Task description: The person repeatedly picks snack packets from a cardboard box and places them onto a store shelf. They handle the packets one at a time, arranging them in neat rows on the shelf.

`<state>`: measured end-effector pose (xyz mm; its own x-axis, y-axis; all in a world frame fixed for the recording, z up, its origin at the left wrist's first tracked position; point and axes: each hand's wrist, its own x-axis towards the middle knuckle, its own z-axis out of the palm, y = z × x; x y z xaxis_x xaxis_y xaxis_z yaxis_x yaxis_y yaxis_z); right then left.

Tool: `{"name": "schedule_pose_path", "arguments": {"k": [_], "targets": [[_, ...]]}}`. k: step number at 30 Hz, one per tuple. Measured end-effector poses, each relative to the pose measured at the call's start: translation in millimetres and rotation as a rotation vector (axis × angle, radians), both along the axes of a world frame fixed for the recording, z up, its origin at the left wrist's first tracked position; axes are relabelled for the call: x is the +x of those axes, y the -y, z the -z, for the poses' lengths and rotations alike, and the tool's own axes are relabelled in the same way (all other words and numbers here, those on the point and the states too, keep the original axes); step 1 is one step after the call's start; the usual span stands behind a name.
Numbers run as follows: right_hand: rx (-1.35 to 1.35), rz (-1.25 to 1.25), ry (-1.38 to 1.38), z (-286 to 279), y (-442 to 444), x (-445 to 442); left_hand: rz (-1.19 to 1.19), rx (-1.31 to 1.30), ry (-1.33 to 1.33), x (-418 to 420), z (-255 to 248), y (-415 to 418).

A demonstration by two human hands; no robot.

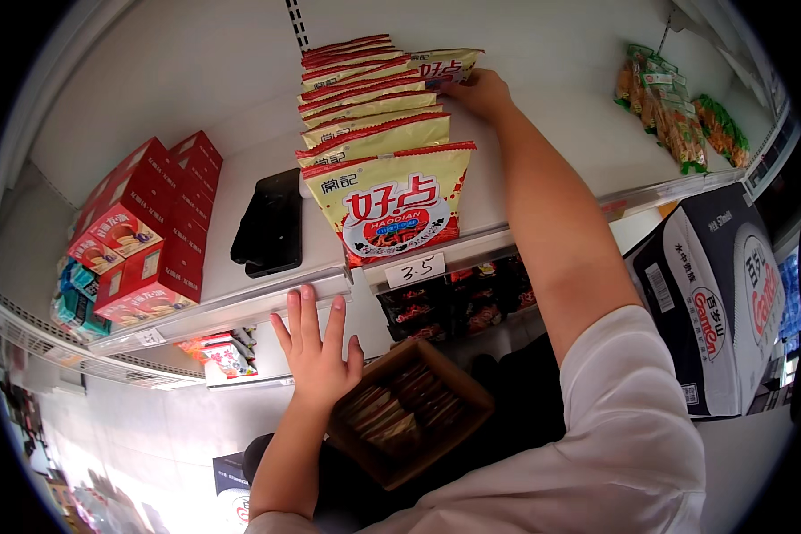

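Note:
My right hand [486, 95] reaches to the back of a white shelf [487, 193] and grips the edge of a yellow and red snack bag [448, 65]. That bag stands just right of a row of matching snack bags [400, 200], lined up upright from front to back. With fingers spread, my left hand [318, 357] rests its fingertips at the shelf's front edge and holds nothing. Below it sits an open cardboard box [400, 477] with several packed snack bags [380, 417] inside.
Red biscuit boxes [150, 220] are stacked at left, near a black phone [270, 223]. Green-topped snack packs [674, 113] stand at the far right. A large dark and white carton [714, 300] is at right. Dark packets [457, 300] hang or stand below the shelf's price tag [414, 270].

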<state>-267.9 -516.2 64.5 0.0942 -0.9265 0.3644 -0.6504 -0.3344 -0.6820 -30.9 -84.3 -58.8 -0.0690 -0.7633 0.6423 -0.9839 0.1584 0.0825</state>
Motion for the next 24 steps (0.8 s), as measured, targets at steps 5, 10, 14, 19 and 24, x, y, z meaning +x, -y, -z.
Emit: {"name": "schedule_pose_path", "arguments": {"k": [5, 10, 14, 19, 24], "targets": [[0.066, -0.027, 0.097, 3, 17, -6, 0.028, 0.019, 0.001, -2, -8, -1], [0.044, 0.070, 0.136, 7, 12, 6, 0.043, 0.041, -0.002, 0, -10, -8], [-0.027, 0.038, 0.116, 19, 36, -5, 0.051, 0.037, 0.006, -1, -9, -6], [-0.082, 0.039, 0.051, 18, 32, 3, 0.035, 0.011, -0.009, -3, -4, -5], [-0.080, 0.095, 0.078, 15, 26, 4, 0.034, -0.013, -0.009, -4, -1, -2]]}}
